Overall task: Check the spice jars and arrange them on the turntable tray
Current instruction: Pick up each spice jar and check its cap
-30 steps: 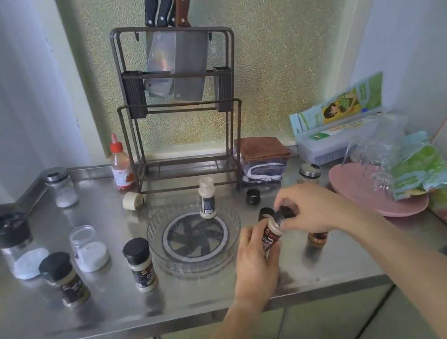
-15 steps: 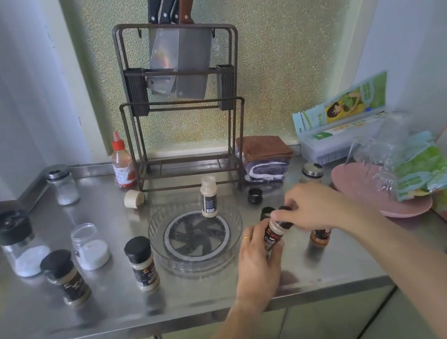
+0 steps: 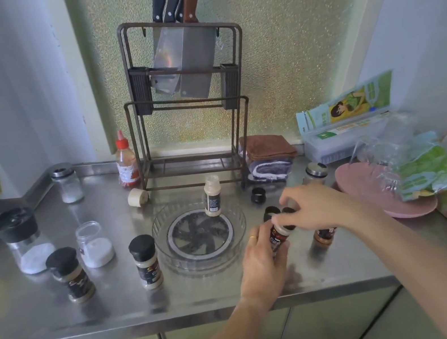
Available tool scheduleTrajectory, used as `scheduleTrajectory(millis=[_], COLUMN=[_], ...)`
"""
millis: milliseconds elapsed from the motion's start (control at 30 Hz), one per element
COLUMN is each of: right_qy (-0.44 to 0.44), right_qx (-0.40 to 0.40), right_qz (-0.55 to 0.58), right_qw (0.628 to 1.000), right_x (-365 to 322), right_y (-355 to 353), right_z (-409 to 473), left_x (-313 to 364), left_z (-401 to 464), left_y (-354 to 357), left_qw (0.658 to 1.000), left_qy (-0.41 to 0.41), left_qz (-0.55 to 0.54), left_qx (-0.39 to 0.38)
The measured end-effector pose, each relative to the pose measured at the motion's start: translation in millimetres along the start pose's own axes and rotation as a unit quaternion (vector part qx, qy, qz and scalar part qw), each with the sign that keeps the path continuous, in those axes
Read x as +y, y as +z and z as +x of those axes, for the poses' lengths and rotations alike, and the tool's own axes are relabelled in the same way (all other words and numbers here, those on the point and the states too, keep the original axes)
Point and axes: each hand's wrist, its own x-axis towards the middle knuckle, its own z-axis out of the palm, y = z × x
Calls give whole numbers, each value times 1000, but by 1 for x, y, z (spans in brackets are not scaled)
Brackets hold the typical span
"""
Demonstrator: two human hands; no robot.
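head | left hand (image 3: 260, 264) wrapped round red spice jar (image 3: 278, 238), tilted, near worktop (image 3: 120, 304) front edge | right hand (image 3: 312, 207) pinching its top | label unreadable (blurred) | turntable tray (image 3: 200, 233) just left, one capless jar (image 3: 212, 196) at its back rim | front strip bare

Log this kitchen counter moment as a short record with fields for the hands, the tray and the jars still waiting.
left hand: left hand wraps the body of a small dark-labelled spice jar
right hand: right hand pinches the top of that jar
tray: clear round glass turntable tray holds one uncapped beige-powder jar
waiting left of tray: two black-capped spice jars
loose cap: black ring cap on the steel counter
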Motion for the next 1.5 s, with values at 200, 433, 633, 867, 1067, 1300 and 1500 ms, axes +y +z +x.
scheduleTrajectory(millis=[200,433,633,867,1067,1300,1500], right_qy=[15,-9,0,-9,-35,-26,64], right_qx=[5,10,41,90,155,129,267], right_qz=[-24,-22,-35,-14,12,55,64], right_qw=[1000,1000,999,996,987,990,959], right_x=[-4,-7,-9,-13,-20,-11,45], right_y=[0,5,3,13,35,36,18], right_z=[0,-2,0,8,7,-1,-14], left_x=[2,-5,0,0,0,-1,4], left_z=[-1,-1,-1,-2,0,-2,-11], left_y=[2,4,2,2,-1,-2,-3], left_qw=[1000,999,1000,999,995,995,994], left_qy=[-7,-30,-22,-46,-67,-70,-93], left_qz=[8,-15,-10,-20,-8,32,30], left_qx=[-9,6,3,23,71,70,46])
